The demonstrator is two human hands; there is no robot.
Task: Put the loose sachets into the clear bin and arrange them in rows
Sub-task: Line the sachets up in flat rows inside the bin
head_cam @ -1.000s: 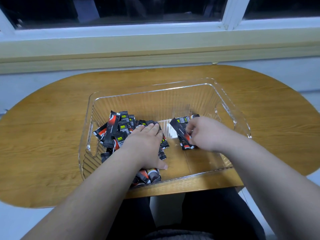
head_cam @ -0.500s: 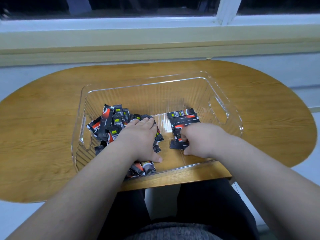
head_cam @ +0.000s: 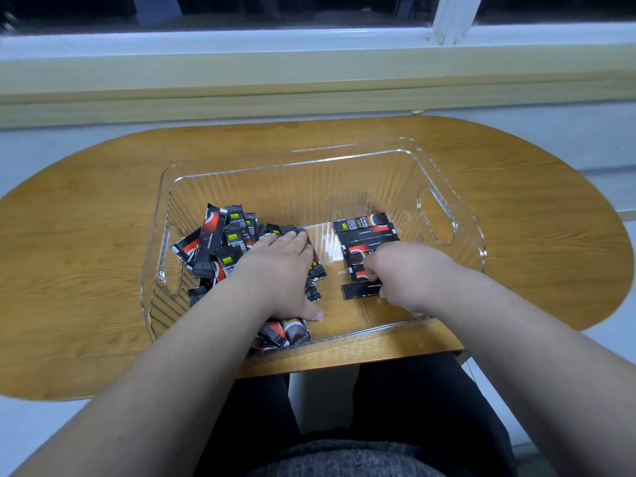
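A clear plastic bin (head_cam: 293,156) stands in the middle of the wooden table (head_cam: 86,242). A loose pile of black-and-red sachets (head_cam: 220,242) fills its left half. My left hand (head_cam: 278,273) lies flat on this pile with straight fingers. In the right half, several sachets lie side by side in a row (head_cam: 364,232) running from far to near. My right hand (head_cam: 402,270) sits at the near end of the row, its fingers curled round a sachet (head_cam: 358,274). One more sachet (head_cam: 359,290) lies just in front of it.
The bin has cut-out handles on its left (head_cam: 170,266) and right (head_cam: 437,218) walls. A pale window ledge (head_cam: 309,80) runs behind the table. My legs are under the table's near edge (head_cam: 344,356).
My right hand has laid the bundle it held down in the bin's right half, where it now forms a flat row. The left hand has stayed on the pile.
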